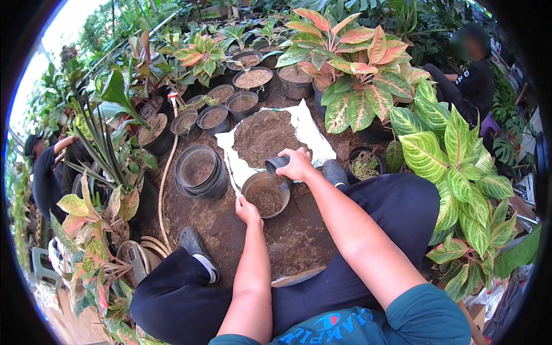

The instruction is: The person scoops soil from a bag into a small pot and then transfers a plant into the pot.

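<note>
Between my legs a dark plant pot (265,198) with soil inside stands on the ground. My left hand (249,210) is closed at its left rim, the fingertips partly hidden. My right hand (296,163) grips a small black pot (278,165), which is tilted over the larger pot's far rim. Just beyond lies an open white sack (315,137) with a heap of brown soil (261,138) on it. A pale narrow strip runs from the sack down to my left hand; whether it is the sack's edge cannot be told.
Left of the sack stand nested black pots (198,172). Several soil-filled pots (253,79) sit behind it. A hose (168,190) runs along the left. Large leafy plants (451,152) crowd the right side. One person (468,80) sits far right, another (46,169) far left.
</note>
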### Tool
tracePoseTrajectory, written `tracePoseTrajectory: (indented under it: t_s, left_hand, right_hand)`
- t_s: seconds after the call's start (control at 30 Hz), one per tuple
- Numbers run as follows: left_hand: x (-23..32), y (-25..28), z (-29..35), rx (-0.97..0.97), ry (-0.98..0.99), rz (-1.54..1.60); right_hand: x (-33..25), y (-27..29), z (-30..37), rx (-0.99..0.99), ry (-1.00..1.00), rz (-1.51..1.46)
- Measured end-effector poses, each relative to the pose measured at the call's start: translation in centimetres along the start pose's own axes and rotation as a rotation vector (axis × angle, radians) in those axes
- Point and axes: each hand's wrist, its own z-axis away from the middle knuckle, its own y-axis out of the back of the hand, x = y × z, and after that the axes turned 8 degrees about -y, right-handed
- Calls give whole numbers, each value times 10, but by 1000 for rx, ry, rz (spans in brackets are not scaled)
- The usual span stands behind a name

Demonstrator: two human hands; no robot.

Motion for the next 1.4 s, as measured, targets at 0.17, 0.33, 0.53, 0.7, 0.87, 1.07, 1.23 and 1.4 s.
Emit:
tracePoseTrajectory:
  t_s: [0.17,0.33,0.53,0.7,0.87,1.07,1.23,1.4]
  left_hand:
    - [4,-2,3,-15,13,-38]
    - [5,0,5,-7,27,-4]
    - [5,2,5,-16,-6,-22]
    - [7,0,7,-31,-4,-27]
    - [6,2,5,-18,1,-28]
    - [7,0,7,-15,-15,-58]
    - [6,0,9,-14,5,-42]
    - [3,-2,10,10,4,-41]
  right_hand:
    - [-4,-4,3,-19,94,103]
    - [-6,-10,11,-26,136,131]
    - [-8,-11,14,-18,101,101]
    - [-7,-16,20,1,136,116]
    - [-11,-19,17,27,128,24]
    - [-2,-17,14,-16,214,92]
    - [-6,-20,26,-61,242,113]
    - [-8,-31,34,104,202,40]
